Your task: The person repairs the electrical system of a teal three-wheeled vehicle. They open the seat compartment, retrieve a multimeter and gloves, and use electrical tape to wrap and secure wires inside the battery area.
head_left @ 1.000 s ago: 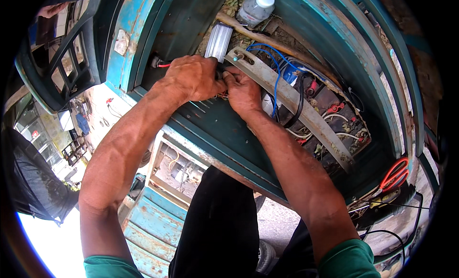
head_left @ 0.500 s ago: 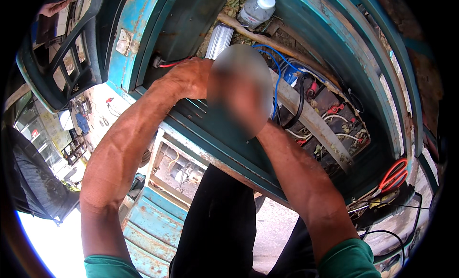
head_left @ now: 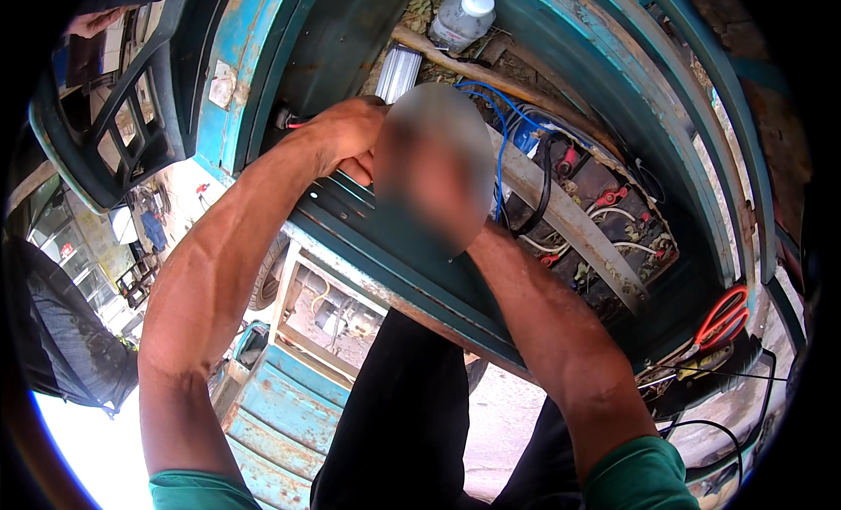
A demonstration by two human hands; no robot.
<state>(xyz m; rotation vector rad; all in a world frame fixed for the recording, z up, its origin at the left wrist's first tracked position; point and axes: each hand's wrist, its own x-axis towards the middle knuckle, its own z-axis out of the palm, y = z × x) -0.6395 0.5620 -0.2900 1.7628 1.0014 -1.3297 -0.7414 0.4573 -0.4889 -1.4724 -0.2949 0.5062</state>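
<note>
My left hand (head_left: pixel 349 133) is over the near edge of a teal metal compartment (head_left: pixel 368 225), its fingers curled. The fingertips run into a blurred oval, so what they hold is hidden. My right hand (head_left: pixel 448 199) lies almost wholly within that blur, close to the left one; its fingers cannot be made out. Just beyond the hands lies a silver finned metal box (head_left: pixel 399 74). Blue wires (head_left: pixel 502 155) loop out to the right of the blur. A black connector (head_left: pixel 285 118) with a red wire sits left of my left hand.
Batteries with red terminal covers (head_left: pixel 611 197) fill the right, under a flat metal bar (head_left: pixel 583 234). A wooden stick (head_left: pixel 477 70) and a white-capped plastic bottle (head_left: pixel 462 21) lie at the back. Red-handled scissors (head_left: pixel 725 315) rest right. A black plastic frame (head_left: pixel 131 107) stands left.
My left hand has shifted slightly, and more of its curled lower fingers shows. The view has moved a little. My right arm looks nearly unchanged.
</note>
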